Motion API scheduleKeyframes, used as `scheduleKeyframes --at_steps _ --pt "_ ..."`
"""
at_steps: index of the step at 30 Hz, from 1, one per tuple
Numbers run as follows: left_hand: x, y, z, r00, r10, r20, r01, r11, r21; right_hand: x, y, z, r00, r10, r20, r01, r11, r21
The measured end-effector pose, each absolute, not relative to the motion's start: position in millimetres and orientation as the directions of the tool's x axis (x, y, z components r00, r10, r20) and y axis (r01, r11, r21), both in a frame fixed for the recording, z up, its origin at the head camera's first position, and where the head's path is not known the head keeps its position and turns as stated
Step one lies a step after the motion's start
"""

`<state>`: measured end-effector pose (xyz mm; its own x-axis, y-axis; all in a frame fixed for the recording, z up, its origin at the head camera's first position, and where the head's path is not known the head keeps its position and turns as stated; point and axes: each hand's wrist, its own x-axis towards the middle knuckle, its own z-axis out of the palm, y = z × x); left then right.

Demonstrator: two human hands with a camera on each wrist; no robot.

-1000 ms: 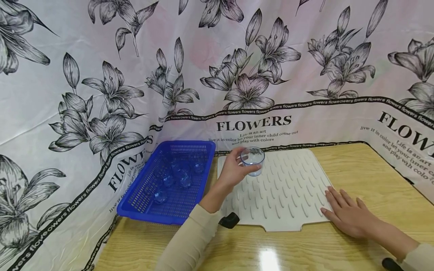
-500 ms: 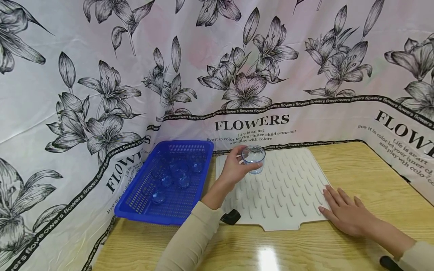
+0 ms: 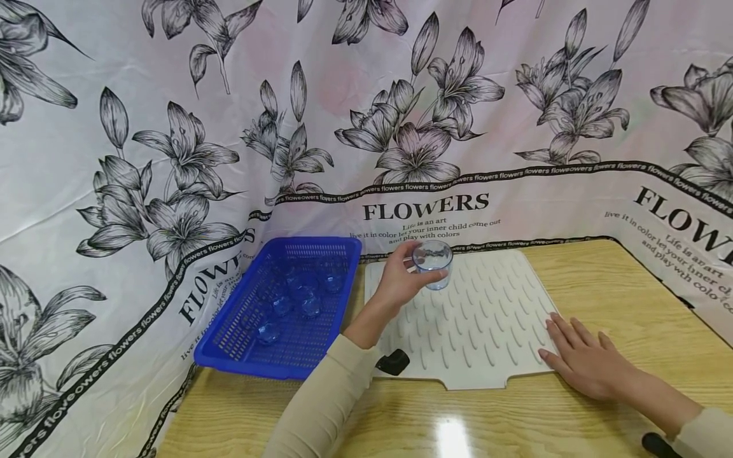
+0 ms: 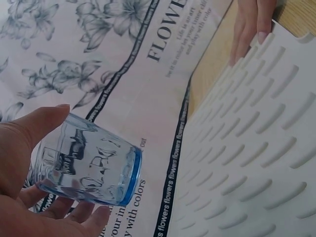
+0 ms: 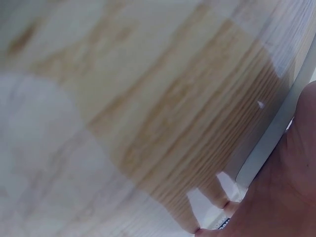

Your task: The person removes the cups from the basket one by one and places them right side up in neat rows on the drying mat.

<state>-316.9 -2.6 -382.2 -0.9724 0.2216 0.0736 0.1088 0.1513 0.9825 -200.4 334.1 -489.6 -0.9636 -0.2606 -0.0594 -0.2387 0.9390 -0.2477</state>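
My left hand (image 3: 397, 283) grips a clear, blue-tinted drinking glass (image 4: 98, 163) round its side, thumb on one side and fingers on the other. In the head view the glass overlaps the back left part of a white ridged draining mat (image 3: 475, 343), its mouth tipped toward the camera. The left wrist view shows its thick blue base pointing away from the palm. My right hand (image 3: 592, 366) lies flat with straight fingers at the mat's right edge, fingertips right at the border. Only part of that hand (image 5: 281, 192) shows in the right wrist view, beside the mat's edge.
Left of the mat stands a blue plastic basket (image 3: 252, 367) with several similar glasses (image 3: 311, 305) inside. Everything rests on a wood-grain table (image 3: 601, 273). A flower-printed cloth (image 3: 309, 216) hangs behind and along the left side.
My left hand has shifted slightly right and toward the back with the glass in its grip. The right hand stays in place on the mat's edge.
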Motion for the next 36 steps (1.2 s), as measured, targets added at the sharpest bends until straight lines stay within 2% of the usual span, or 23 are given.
scheduleKeyframes --at_steps 25,36 --pt "-324.1 19.9 -385.1 -0.968 0.245 0.051 0.092 0.160 0.983 -199.7 333.0 -489.8 -0.965 -0.259 -0.051 -0.238 0.937 -0.255" --pt "-333.9 33.5 -399.0 -0.970 0.240 0.031 0.069 0.151 0.986 -199.7 334.9 -491.2 -0.965 -0.259 -0.047 -0.240 0.940 -0.241"
